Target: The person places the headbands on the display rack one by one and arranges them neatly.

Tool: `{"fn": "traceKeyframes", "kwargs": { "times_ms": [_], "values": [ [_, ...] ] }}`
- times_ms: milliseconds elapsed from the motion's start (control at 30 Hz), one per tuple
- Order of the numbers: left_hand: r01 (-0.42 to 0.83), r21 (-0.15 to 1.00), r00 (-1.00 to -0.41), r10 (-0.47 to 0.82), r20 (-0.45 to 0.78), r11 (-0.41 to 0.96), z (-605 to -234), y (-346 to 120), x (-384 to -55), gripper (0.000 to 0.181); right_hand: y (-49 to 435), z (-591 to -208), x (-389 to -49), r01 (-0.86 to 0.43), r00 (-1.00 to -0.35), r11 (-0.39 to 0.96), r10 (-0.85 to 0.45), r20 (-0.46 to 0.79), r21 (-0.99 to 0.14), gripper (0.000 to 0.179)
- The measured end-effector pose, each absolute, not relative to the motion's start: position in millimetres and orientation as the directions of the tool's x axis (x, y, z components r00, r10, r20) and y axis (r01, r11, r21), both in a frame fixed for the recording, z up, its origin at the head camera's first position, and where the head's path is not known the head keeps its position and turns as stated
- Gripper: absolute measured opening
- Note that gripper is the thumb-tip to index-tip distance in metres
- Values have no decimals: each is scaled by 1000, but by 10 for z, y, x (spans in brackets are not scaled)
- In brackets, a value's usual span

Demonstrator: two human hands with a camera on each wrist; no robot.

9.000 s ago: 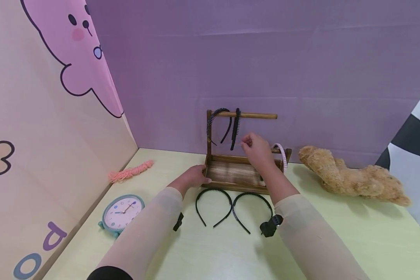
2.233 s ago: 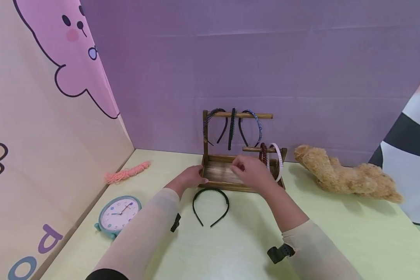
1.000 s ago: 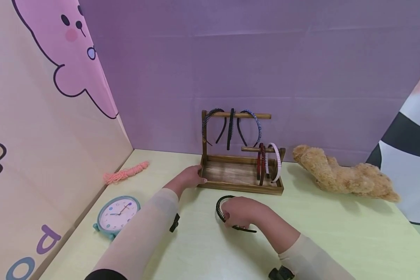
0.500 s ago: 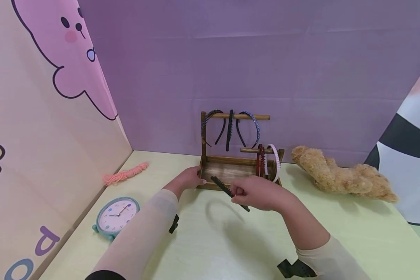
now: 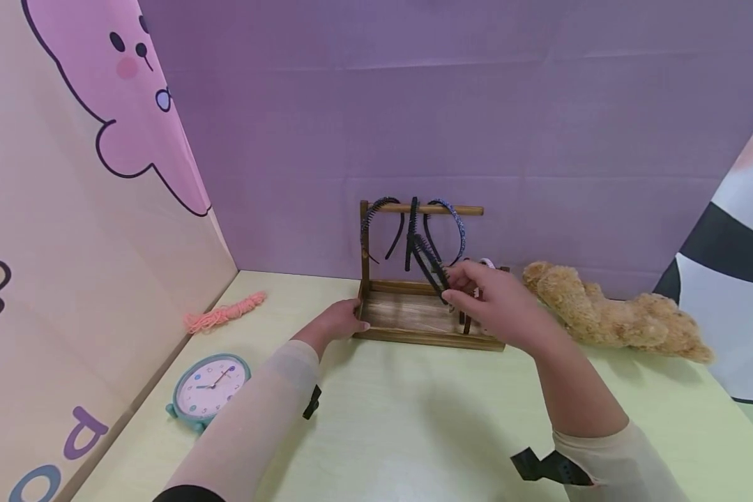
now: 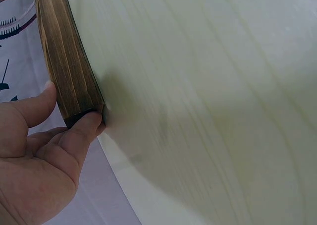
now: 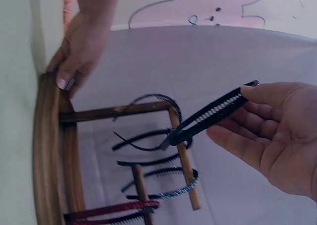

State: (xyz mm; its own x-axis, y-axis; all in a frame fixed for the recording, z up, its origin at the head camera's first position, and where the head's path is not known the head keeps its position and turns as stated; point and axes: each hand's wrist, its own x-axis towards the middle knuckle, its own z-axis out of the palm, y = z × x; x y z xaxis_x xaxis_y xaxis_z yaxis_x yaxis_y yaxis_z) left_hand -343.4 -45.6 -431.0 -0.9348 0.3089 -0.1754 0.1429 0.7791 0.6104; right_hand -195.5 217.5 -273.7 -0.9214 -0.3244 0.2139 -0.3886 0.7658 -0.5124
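My right hand [image 5: 505, 303] pinches a black toothed headband [image 5: 428, 265] between thumb and fingers, tilted, in front of the wooden rack [image 5: 414, 337]. My left hand [image 5: 334, 323] grips the rack's left end, and the left wrist view shows its fingers round the wooden edge [image 6: 69, 61]. Hanging from the upper bar are a dark headband [image 5: 368, 222], a black one [image 5: 413, 216] and a blue glittery one [image 5: 459, 226]. On the lower bar, the right hand mostly hides a white headband [image 5: 487, 263]; a dark red headband [image 7: 111, 210] shows in the right wrist view.
A teal alarm clock [image 5: 210, 387] and a bundle of pink yarn [image 5: 226, 312] lie on the left of the table. At the right is a tan plush toy [image 5: 621, 317]. A purple backdrop [image 5: 445, 104] stands close behind the rack.
My right hand has taken the black headband from the table and raised it to the rack. Earlier, blue and dark red headbands came onto the bars. The left hand stays on the rack.
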Motion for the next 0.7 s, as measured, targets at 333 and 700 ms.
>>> {"fn": "traceKeyframes", "kwargs": {
  "times_ms": [333, 700],
  "values": [
    [125, 618, -934, 302, -190, 776, -4290, -451, -3428, 70, 2463, -2472, -2026, -330, -904, 672, -22, 427, -663, 45],
    [133, 610, -937, 300, -181, 781, -4273, -447, -3410, 70, 2693, -2386, -2381, -285, -847, 717, 121, 517, -636, 51]
  ]
}}
